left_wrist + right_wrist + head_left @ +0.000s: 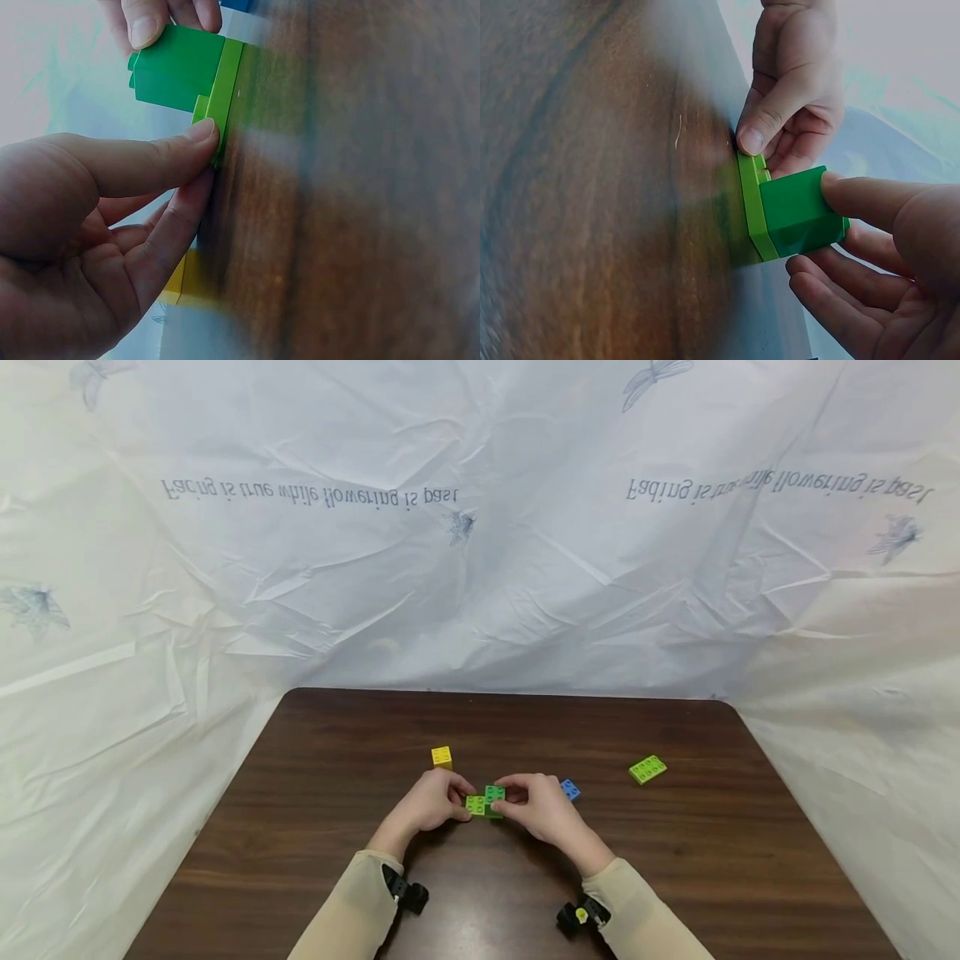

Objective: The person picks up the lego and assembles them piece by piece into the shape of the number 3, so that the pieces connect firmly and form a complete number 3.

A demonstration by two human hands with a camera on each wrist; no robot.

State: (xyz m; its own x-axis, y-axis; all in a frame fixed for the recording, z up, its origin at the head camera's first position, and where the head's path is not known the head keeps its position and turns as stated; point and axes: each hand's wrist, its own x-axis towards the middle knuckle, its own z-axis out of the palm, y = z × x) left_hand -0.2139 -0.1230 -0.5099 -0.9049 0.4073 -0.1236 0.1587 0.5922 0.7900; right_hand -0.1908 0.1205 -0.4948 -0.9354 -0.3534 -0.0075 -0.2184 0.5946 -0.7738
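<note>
A flat light-green building plate [476, 806] lies on the table in front of me, with a dark-green building block [495, 793] standing on its right half. My left hand [435, 799] pinches the plate's left end between thumb and fingers. From the right, my right hand [542, 808] grips the block near its top, thumb on the near face. In the left wrist view the block [180, 69] sits against the plate [225, 82] with no gap that I can see. The right wrist view shows the block's studs partly hidden by fingers.
Beyond my left hand stands a yellow block [442, 757]. A blue block [570, 789] lies just past my right hand, partly hidden by it. Another light-green plate [647, 769] lies farther right on the brown table [337, 877]. A white sheet [480, 593] hangs behind the table.
</note>
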